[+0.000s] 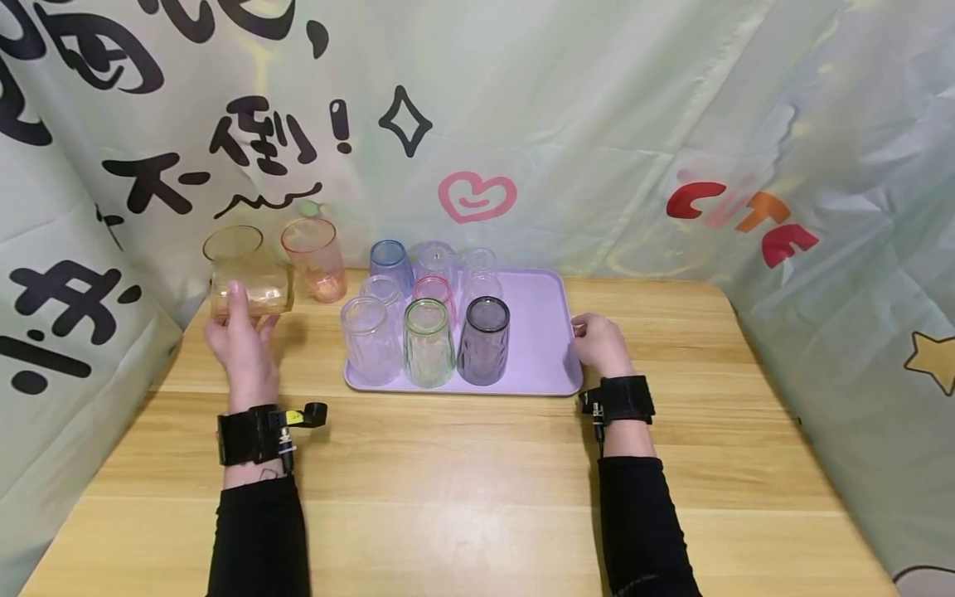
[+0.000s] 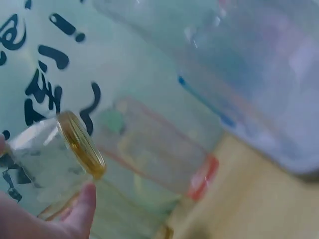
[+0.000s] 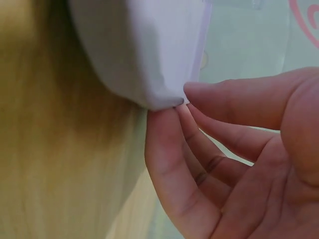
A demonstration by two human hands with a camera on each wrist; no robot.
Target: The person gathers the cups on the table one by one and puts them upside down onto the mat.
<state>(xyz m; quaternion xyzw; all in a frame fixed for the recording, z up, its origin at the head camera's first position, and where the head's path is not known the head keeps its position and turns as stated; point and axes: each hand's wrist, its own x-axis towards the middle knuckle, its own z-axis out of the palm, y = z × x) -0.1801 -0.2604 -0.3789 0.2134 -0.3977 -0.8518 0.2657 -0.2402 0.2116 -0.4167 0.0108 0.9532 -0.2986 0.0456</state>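
My left hand (image 1: 248, 352) holds a yellow glass (image 1: 263, 290) tipped onto its side, at the table's far left. In the left wrist view the thumb lies by that glass's thick amber end (image 2: 82, 144). A second yellow glass (image 1: 233, 242) stands just behind it, partly hidden. Right of it stands a red-tinted glass (image 1: 313, 257). My right hand (image 1: 601, 344) pinches the right edge of a lilac tray (image 1: 539, 332); the right wrist view shows the thumb above the rim (image 3: 164, 102) and a finger beneath. Several glasses stand on the tray's left part, including a green one (image 1: 429, 344) and a dark grey one (image 1: 485, 342).
Also on the tray are a blue glass (image 1: 390, 261), a pink-rimmed glass (image 1: 435, 290) and clear ones, grouped closely. A printed cloth backdrop (image 1: 582, 108) rises behind the wooden table (image 1: 462, 481) and along both sides.
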